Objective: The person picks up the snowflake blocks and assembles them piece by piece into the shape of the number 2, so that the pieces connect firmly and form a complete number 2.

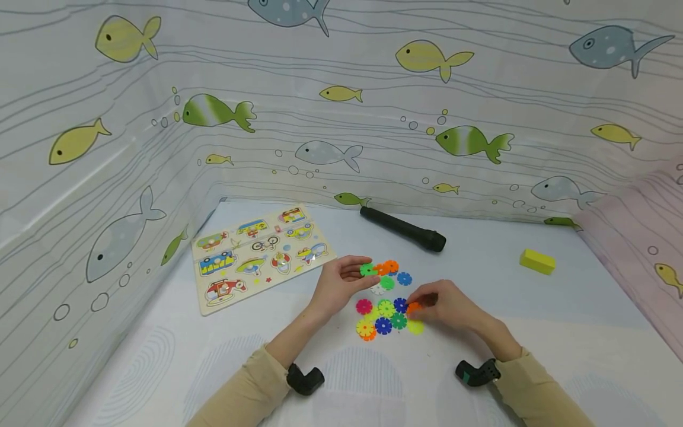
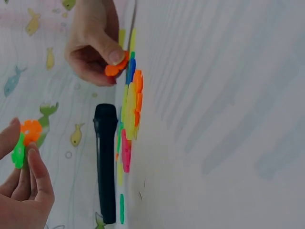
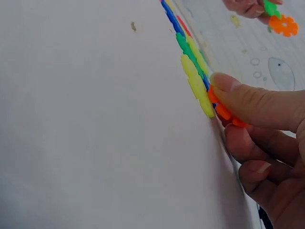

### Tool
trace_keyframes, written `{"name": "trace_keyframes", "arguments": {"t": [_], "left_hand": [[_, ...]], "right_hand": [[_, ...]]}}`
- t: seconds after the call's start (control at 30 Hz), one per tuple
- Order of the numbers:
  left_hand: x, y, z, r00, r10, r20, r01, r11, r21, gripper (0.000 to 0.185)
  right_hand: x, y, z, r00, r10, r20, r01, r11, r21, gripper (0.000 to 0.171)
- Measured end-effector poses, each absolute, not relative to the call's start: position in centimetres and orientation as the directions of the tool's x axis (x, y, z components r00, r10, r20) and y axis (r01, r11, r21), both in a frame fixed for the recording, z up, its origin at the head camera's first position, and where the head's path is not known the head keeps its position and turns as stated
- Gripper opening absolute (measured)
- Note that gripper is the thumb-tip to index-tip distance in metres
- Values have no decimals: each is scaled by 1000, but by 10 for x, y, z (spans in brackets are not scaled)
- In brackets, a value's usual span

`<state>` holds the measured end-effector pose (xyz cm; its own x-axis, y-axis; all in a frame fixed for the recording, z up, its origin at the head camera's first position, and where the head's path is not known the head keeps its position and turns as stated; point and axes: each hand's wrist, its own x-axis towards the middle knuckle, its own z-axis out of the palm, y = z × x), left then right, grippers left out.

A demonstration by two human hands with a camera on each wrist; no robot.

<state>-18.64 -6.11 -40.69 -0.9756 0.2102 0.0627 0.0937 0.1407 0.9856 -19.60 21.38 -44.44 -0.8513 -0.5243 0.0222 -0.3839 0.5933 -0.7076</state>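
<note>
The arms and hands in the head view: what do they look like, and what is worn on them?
Both arms wear long beige sleeves reaching to the wrists. The left hand and right hand are bare, with no gloves or rings visible. Under each wrist sits a small black device, the left one plain, the right one with a small green mark.

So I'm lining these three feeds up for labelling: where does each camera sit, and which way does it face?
Head: worn on the head, looking forward and down at the table; both forearms and hands show.
Left wrist: on the left wrist, looking low across the table; left hand pinches joined green and orange discs.
Right wrist: on the right wrist, skimming the surface; right hand pinches an orange disc.
Both wrist views share the opposite hand and the disc pile.
</note>
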Motion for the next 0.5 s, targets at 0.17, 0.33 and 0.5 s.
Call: {"name": "trace_keyframes", "arguments": {"t": [0.17,0.33,0.5], "left_hand": [[-187,-59,-409,-974,217,67,100,144,985,40],[-188,-58,-409,-973,221,72,104,140,985,41],[-188,-60,-407,-974,216,68,98,132,986,40]], "right_hand": [[-197,212,-433,-927,-368,-71,-178,599,-781,30],[-201,204,-406,-962,-266,-57,-71,447,-891,41],[-201,193,-388,-974,-216,-63,-13,336,-942,41]]}}
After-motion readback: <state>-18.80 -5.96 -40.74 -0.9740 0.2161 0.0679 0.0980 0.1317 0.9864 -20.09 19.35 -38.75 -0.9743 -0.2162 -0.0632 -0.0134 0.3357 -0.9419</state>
